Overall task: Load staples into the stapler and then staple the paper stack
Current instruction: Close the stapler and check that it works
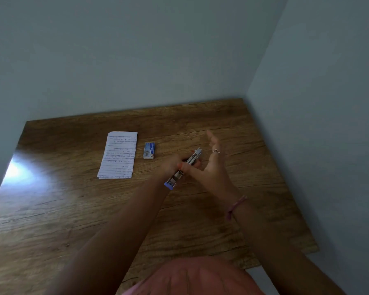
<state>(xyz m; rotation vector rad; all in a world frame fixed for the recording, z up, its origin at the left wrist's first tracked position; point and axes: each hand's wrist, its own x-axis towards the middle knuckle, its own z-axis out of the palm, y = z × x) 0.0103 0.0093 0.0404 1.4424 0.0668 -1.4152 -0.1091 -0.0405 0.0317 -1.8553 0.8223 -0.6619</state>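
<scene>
Left hand (170,166) grips a stapler (182,169) above the table (73,209); right hand (213,167), fingers spread, presses its thumb on it.

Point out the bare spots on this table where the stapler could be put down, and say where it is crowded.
Bare wood: the whole near-left table, this side of the paper stack; the far strip between the paper and the wall; the far-right corner. Crowded: the middle, where the staple box lies just right of the paper, and the left hand and right hand work the stapler.
</scene>
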